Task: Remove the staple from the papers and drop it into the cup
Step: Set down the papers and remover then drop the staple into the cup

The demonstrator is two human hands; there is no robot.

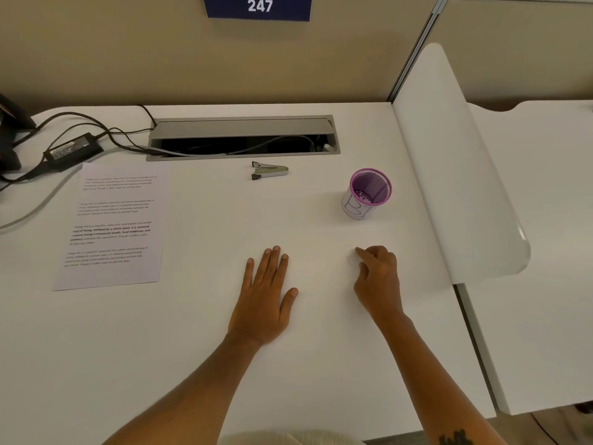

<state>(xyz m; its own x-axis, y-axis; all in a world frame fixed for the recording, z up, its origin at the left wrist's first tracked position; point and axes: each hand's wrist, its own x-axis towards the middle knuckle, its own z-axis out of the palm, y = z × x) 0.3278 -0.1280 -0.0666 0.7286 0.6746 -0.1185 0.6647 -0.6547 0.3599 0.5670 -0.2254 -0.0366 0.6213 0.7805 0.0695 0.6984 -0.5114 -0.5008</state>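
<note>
Right hand pinched at the white desk, staple too small to confirm. Purple mesh cup lies at twelve o'clock, near. Left hand flat, empty (farther off). White printed papers at ten o'clock.

Both forearms are bare and reach in from the bottom edge, running up toward 12 o'clock. The left hand lies palm down and flat, its four fingers close together and pointing to 12 o'clock, the thumb splayed out toward 2 o'clock. The right hand sits at 3 o'clock from it, well apart — knuckles up, fingers curled, the forefinger and thumb drawn together in a pinching grip aimed toward 11 o'clock. Whether anything sits in that pinch cannot be told. A dark tattoo marks the right forearm near the bottom edge.
</note>
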